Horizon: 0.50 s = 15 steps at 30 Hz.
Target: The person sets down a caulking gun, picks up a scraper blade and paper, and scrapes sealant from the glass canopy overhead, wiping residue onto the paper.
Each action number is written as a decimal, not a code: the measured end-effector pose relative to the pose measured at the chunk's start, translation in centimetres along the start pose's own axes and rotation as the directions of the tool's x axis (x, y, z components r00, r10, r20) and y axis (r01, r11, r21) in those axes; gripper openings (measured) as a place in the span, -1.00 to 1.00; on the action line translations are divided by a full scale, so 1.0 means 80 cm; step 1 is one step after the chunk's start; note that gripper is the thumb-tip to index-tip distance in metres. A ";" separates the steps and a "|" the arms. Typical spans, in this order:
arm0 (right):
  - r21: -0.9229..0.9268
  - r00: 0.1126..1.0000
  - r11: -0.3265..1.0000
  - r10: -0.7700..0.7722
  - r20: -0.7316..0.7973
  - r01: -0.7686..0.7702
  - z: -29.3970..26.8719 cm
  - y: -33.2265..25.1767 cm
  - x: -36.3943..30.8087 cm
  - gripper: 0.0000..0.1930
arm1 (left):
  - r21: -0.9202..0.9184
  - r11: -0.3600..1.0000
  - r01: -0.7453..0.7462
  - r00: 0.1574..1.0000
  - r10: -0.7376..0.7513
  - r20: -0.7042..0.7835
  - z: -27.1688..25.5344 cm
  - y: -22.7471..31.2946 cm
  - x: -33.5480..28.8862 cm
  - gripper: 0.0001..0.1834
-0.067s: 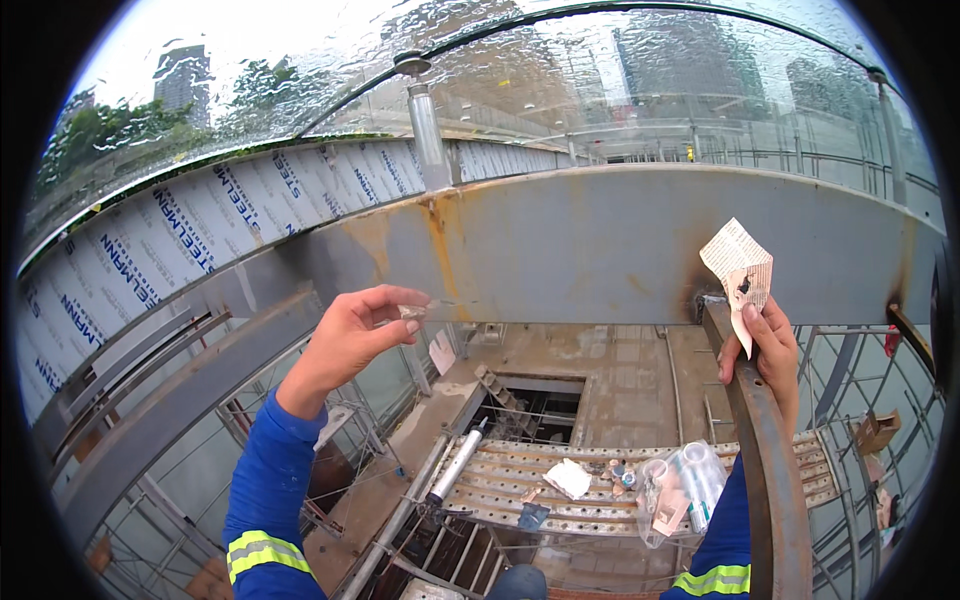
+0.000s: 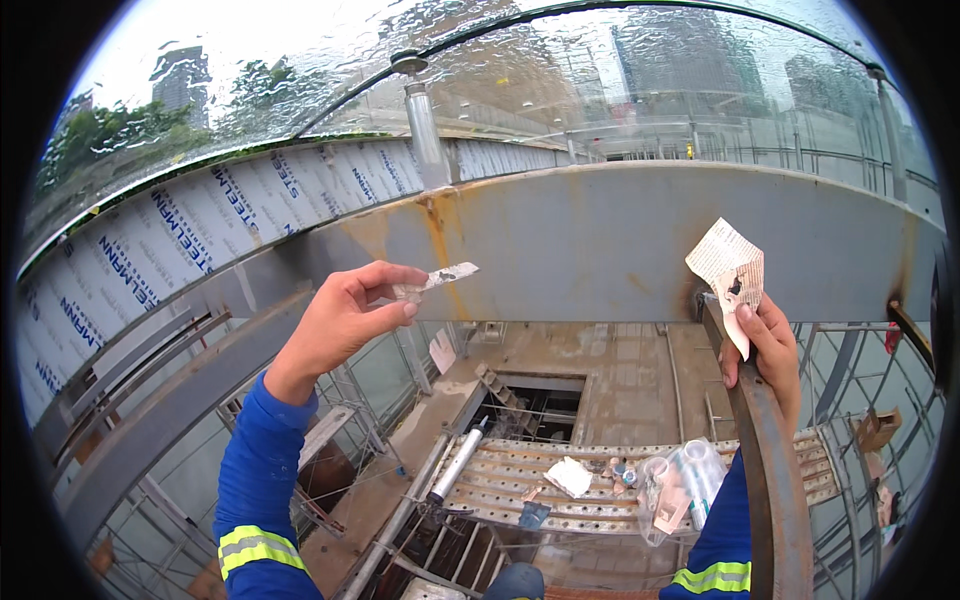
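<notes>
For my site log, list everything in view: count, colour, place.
Paper strip: one, whitish, left of centre
Folded paper: one, cream, right of centre
Large beam: one, grey, across the middle
Narrow beam: one, brown, lower right
Perforated platform: one, tan, below
Tube: one, whitish, platform's left end
Crumpled paper: one, white, platform's middle
Plastic bag: one, clear, platform's right
Scaffold poles: many, grey, below
Glazing: count unclear, clear, top
Printed panelling: count unclear, white-blue, left
Cardboard box: one, brown, far right
Left grip: one, holding paper strip
Right grip: one, holding folded paper
Sleeves: two, blue, lower edge
</notes>
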State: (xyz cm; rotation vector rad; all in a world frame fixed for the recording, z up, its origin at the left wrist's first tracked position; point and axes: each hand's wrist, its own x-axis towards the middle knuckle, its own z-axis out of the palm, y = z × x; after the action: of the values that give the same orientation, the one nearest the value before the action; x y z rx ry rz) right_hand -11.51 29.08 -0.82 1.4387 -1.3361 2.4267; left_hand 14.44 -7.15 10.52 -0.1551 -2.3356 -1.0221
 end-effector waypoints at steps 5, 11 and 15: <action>-0.038 0.994 0.996 0.081 0.074 -0.078 0.001 0.002 0.005 -0.66 | 0.240 0.961 -0.138 0.990 0.137 0.024 -0.008 0.030 0.028 -0.80; -0.177 0.998 0.983 -0.045 -0.040 0.037 0.003 0.010 0.002 -0.73 | -0.050 0.996 0.080 0.997 -0.079 0.023 0.078 -0.115 -0.015 -0.67; -0.272 0.970 0.932 -0.219 0.109 0.241 -0.002 0.009 0.014 -0.68 | -0.056 0.821 0.568 0.816 -0.554 0.163 0.166 -0.398 -0.147 -0.76</action>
State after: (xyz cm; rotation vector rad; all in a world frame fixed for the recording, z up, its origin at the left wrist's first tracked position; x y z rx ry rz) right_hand -12.57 28.29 -0.48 1.5253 -1.3720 1.9630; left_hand 7.73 -18.67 -23.41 0.4765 -2.5169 -1.4518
